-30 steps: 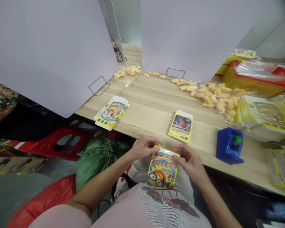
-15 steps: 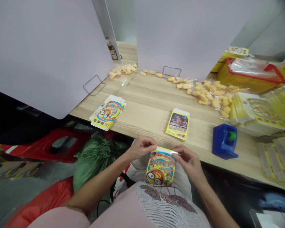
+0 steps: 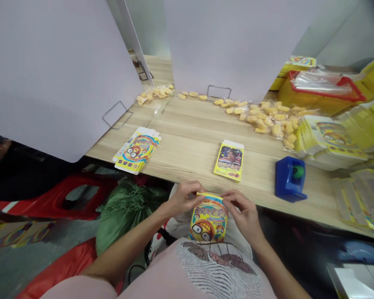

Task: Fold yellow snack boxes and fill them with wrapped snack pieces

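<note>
White panels stand along the back and left; wood table below them; red stool and green sack under the table, left side; yellow basket with red rim, far right, clear plastic inside; carton stack in front of it; blue tape dispenser near the right front edge; flat cartons on the table left, single carton mid-table; yellow box over the lap, just off the table edge; left hand pinching its top left corner, right hand pinching top right, thumb on front; yellow pieces along the back.
</note>
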Demonstrator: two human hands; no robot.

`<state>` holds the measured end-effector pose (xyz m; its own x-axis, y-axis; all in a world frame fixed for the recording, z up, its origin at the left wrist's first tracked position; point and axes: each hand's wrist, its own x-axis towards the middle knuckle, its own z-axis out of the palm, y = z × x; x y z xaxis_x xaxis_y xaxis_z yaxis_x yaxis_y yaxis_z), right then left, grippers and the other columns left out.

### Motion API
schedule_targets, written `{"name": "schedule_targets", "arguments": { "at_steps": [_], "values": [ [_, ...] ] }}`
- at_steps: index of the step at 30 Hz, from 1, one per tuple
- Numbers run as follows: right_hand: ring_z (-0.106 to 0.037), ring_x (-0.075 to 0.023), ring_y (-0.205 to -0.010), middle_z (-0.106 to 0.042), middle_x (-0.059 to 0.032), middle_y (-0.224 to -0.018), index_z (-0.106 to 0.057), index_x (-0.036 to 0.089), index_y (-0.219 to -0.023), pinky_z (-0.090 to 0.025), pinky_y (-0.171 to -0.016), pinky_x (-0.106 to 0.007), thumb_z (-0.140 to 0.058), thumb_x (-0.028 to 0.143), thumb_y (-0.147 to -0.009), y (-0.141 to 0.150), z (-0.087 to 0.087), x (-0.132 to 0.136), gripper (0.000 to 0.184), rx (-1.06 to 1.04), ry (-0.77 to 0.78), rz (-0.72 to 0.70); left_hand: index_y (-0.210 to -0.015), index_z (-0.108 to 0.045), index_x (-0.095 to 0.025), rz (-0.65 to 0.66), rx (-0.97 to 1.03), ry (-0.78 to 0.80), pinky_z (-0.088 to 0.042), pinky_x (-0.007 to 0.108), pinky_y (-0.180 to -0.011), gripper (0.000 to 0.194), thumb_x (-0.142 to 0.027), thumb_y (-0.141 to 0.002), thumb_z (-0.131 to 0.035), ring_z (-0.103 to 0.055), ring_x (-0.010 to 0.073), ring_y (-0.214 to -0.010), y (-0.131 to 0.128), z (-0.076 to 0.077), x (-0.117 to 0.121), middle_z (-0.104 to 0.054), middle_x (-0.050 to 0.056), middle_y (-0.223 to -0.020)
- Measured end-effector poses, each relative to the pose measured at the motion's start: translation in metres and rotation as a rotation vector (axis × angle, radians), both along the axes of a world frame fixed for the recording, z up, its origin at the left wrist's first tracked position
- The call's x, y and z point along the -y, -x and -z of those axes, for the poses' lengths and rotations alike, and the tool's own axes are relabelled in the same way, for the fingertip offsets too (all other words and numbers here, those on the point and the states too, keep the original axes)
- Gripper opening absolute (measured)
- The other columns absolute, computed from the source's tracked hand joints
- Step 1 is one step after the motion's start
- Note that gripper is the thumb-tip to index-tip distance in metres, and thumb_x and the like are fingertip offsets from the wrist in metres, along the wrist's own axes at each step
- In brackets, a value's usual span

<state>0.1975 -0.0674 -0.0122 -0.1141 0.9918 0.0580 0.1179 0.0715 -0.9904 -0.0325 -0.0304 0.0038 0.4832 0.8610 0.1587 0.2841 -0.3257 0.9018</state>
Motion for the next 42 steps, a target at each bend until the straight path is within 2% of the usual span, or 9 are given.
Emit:
{"name": "schedule_targets", "arguments": {
  "at_steps": [4, 7, 11, 14, 20, 28, 32, 38, 42],
  "values": [
    [-0.062, -0.0213, -0.098, -0.066, -0.0072, -0.103, -0.068, 0.023, -0.091, -0.053, -0.085, -0.035, -0.060, 0.030, -0.088, 0.010, 0.003, 0.013, 0.011, -0.009, 0.011, 0.050, -0.078, -0.068, -0.017, -0.168, 0.051, 0.000, -0.049, 0.028, -0.077, 0.016, -0.025, -0.088, -0.057, -0.064, 0.0173, -0.084, -0.011, 0.015, 0.015, -0.069, 0.008, -0.090],
    [-0.059, -0.0226, -0.109, -0.062, -0.0083, -0.119, -0.063, 0.025, -0.116, -0.052, -0.090, -0.037, -0.063, 0.030, -0.086, -0.009, 0.007, 0.011, 0.031, 0.030, -0.023, 0.147, -0.086, -0.067, -0.018, -0.313, 0.252, 0.250, -0.052, 0.029, -0.081, 0.011, -0.028, -0.082, -0.066, -0.064, 0.0203, -0.094, -0.022, 0.026, 0.019, -0.068, 0.008, -0.102],
    [-0.059, -0.0188, -0.091, -0.060, -0.0102, -0.113, -0.065, 0.020, -0.109, -0.052, -0.075, -0.034, -0.062, 0.034, -0.085, -0.093, 0.010, -0.011, 0.028, 0.251, -0.206, 0.740, -0.098, -0.061, -0.020, -0.340, 0.503, 0.678, -0.055, 0.028, -0.073, 0.029, -0.033, -0.076, -0.074, -0.066, 0.0204, -0.086, -0.036, 0.033, 0.009, -0.068, 0.005, -0.100],
    [-0.056, -0.0169, -0.075, -0.061, -0.0085, -0.097, -0.069, 0.016, -0.089, -0.049, -0.065, -0.031, -0.066, 0.042, -0.076, -0.161, 0.013, -0.029, 0.029, 0.313, -0.161, 1.008, -0.102, -0.059, -0.022, -0.321, 0.561, 0.743, -0.054, 0.026, -0.067, 0.035, -0.032, -0.074, -0.076, -0.065, 0.0175, -0.078, -0.045, 0.025, -0.004, -0.067, 0.002, -0.093],
    [-0.053, -0.0163, -0.061, -0.061, -0.0032, -0.065, -0.070, 0.015, -0.060, -0.045, -0.059, -0.030, -0.073, 0.047, -0.060, -0.188, 0.031, -0.054, 0.031, 0.221, -0.017, 0.933, -0.105, -0.058, -0.022, -0.238, 0.494, 0.618, -0.053, 0.023, -0.065, 0.034, -0.033, -0.077, -0.074, -0.063, 0.0157, -0.077, -0.044, 0.003, -0.033, -0.067, 0.001, -0.090],
    [-0.055, -0.0151, -0.070, -0.058, -0.0042, -0.078, -0.068, 0.014, -0.075, -0.049, -0.058, -0.027, -0.070, 0.051, -0.069, -0.154, 0.041, -0.043, 0.038, 0.008, -0.103, 1.116, -0.105, -0.061, -0.020, -0.092, 0.271, 0.444, -0.051, 0.024, -0.068, 0.035, -0.037, -0.077, -0.072, -0.061, 0.0167, -0.079, -0.036, -0.004, -0.057, -0.065, 0.002, -0.091],
    [-0.058, -0.0168, -0.085, -0.055, -0.0068, -0.100, -0.064, 0.014, -0.071, -0.055, -0.074, -0.033, -0.073, 0.046, -0.070, -0.138, 0.050, -0.027, 0.033, -0.168, -0.129, 1.130, -0.108, -0.061, -0.021, -0.012, 0.196, 0.449, -0.048, 0.022, -0.066, 0.036, -0.039, -0.079, -0.071, -0.060, 0.0160, -0.077, -0.033, -0.003, -0.062, -0.065, 0.001, -0.087],
    [-0.052, -0.0214, -0.100, -0.050, -0.0086, -0.100, -0.063, 0.015, -0.068, -0.048, -0.085, -0.037, -0.066, 0.041, -0.078, -0.141, 0.074, -0.011, 0.028, 0.117, -0.178, 1.137, -0.105, -0.059, -0.019, 0.157, 0.130, 0.522, -0.045, 0.023, -0.062, 0.036, -0.045, -0.081, -0.066, -0.057, 0.0155, -0.072, -0.036, -0.003, -0.073, -0.060, 0.000, -0.082],
    [-0.052, -0.0197, -0.091, -0.050, -0.0060, -0.092, -0.060, 0.017, -0.071, -0.047, -0.078, -0.033, -0.063, 0.040, -0.082, -0.134, 0.053, 0.004, 0.026, 0.148, -0.146, 0.948, -0.102, -0.060, -0.018, 0.274, 0.017, 0.423, -0.042, 0.022, -0.062, 0.032, -0.043, -0.083, -0.062, -0.052, 0.0137, -0.072, -0.043, -0.008, -0.080, -0.057, -0.001, -0.081]
  ]
}}
